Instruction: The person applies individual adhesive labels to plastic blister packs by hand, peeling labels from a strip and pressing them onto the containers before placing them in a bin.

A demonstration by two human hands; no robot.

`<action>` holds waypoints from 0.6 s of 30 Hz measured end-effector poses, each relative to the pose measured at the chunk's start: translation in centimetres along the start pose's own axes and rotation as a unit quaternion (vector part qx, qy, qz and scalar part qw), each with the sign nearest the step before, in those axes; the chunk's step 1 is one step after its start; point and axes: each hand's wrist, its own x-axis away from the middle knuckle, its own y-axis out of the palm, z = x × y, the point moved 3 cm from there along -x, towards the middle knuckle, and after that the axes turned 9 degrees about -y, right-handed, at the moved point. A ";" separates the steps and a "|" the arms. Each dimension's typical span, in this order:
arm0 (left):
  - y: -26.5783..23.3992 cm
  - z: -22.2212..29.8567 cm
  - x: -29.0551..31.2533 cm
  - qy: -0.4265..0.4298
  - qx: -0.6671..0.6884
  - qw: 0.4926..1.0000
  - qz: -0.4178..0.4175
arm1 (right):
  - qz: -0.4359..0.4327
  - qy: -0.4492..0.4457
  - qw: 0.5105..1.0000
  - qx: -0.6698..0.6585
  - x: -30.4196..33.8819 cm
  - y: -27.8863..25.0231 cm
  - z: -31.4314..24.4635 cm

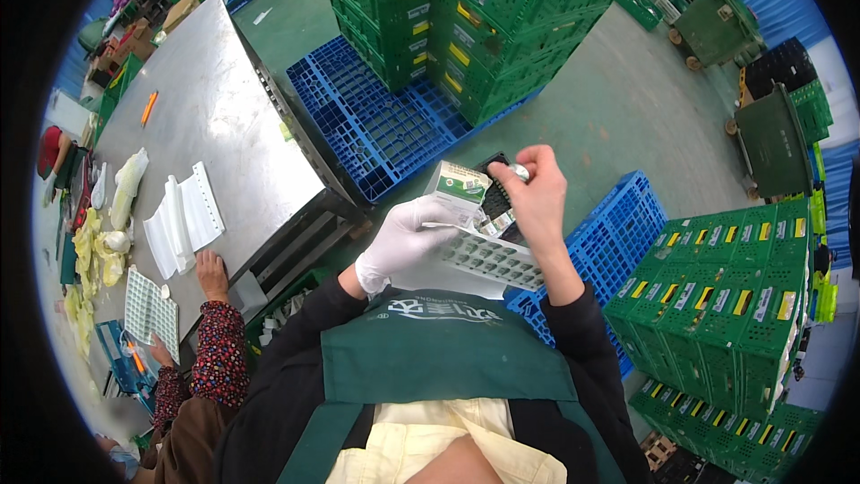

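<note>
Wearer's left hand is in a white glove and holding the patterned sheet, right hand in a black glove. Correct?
Not quite: the right hand wears no black glove; the head view shows it bare. The left hand is in a white glove and holding the patterned sheet, as you say.

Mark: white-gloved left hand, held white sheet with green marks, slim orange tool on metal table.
White-gloved left hand (408, 237): head view, back of hand.
White sheet with green marks (491, 256): head view, marked face.
Slim orange tool (149, 108): head view, middle.

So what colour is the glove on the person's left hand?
White; the glove shows best in the head view.
</note>
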 end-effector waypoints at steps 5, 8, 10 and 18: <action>0.1 0.0 -0.3 -0.016 -0.024 0.998 -0.061 | -0.161 0.124 0.952 -0.227 0.5 1.3 0.5; 0.4 -0.7 0.1 -0.066 -0.033 0.993 -0.089 | -0.043 0.108 0.957 -0.264 -1.6 0.0 1.1; 0.2 -0.7 0.3 -0.072 0.002 0.995 -0.067 | -0.078 0.081 0.971 -0.209 -1.5 -0.4 1.5; -0.3 -0.5 0.0 -0.061 0.033 0.997 -0.022 | -0.200 -0.053 0.978 -0.032 1.1 1.9 -1.5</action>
